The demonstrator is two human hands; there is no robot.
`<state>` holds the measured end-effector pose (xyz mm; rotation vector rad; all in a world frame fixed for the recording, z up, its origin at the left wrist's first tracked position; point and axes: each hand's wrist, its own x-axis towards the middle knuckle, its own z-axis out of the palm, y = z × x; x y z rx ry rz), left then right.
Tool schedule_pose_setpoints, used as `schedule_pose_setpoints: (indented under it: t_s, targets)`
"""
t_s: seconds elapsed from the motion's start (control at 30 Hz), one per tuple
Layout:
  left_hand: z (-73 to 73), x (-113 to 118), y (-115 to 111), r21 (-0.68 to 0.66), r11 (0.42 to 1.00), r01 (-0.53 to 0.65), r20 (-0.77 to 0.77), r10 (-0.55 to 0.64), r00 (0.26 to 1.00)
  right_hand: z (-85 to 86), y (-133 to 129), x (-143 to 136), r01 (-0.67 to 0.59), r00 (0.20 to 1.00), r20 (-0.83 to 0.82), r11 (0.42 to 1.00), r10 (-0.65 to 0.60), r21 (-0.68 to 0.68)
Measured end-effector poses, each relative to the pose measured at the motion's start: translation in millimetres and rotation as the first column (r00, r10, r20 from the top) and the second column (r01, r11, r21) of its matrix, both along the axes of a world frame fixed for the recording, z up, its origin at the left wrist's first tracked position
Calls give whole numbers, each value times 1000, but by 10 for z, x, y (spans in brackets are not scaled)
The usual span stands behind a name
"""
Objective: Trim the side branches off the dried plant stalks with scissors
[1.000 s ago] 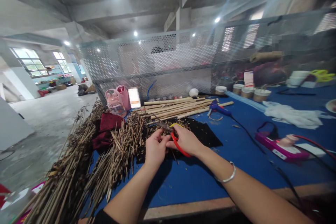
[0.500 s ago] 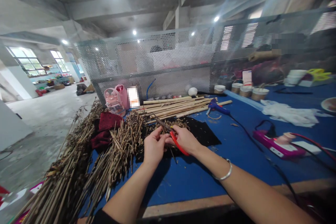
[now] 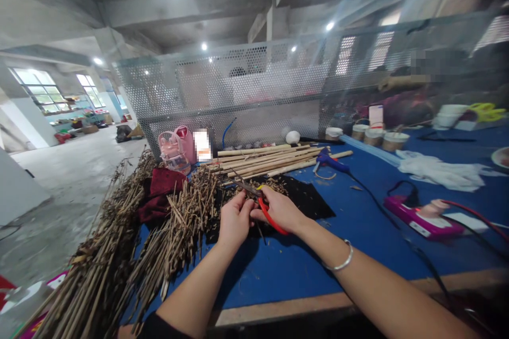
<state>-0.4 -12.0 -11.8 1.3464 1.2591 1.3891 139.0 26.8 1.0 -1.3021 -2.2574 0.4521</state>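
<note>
In my right hand (image 3: 280, 212) is a pair of scissors (image 3: 272, 218) with red handles, its dark blades pointing away to the upper left. My left hand (image 3: 235, 220) is closed beside it, thumb and fingers pinching a thin dried stem (image 3: 261, 234) whose lower end sticks out below the hands. The fingertips of both hands almost meet. Under and behind them a black cloth (image 3: 312, 201) carries dried plant bits. Left of my left hand lies a pile of cut dried stalks (image 3: 175, 238), with longer dried stalks (image 3: 89, 275) further left.
Pale wooden sticks (image 3: 274, 163) lie across the back of the blue table (image 3: 302, 286). A blue glue gun (image 3: 332, 162) trails its cord right, near a purple power strip (image 3: 421, 217). White gloves (image 3: 441, 169), several tubs, a dark red cloth (image 3: 165, 185) and a pink bottle (image 3: 175, 153) stand around. A perforated metal panel (image 3: 191, 90) rises behind.
The scissor blades and my right fingers have shifted slightly, and a yellow part of the handle shows more clearly. Both hands otherwise stay in nearly the same place.
</note>
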Motion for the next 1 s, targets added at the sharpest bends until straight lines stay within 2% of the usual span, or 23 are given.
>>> schedule_pose_setpoints:
  t_s: [0.33, 0.5, 0.63, 0.73, 0.87, 1.0]
  targets:
    - [11, -6, -1, 18, 999, -43, 4, 43, 999, -42, 61, 20, 23, 1000, -13, 1000, -23, -19]
    - [-21, -13, 23, 41, 999, 11, 78, -14, 997, -34, 45, 17, -1, 1000, 19, 1000, 1, 13]
    - [-12, -12, 17, 73, 996, 47, 66, -52, 996, -29, 18, 12, -32, 999, 11, 999, 32, 22]
    - [8, 2, 6, 57, 996, 63, 64, -66, 996, -45, 14, 1, -11, 1000, 4, 1000, 11, 19]
    - [14, 15, 5, 48, 999, -15, 84, 11, 996, -65, 23, -17, 17, 1000, -22, 999, -16, 31]
    - [-6, 8, 11, -53, 994, -97, 23, 99, 995, -59, 41, -12, 36, 999, -36, 999, -35, 38]
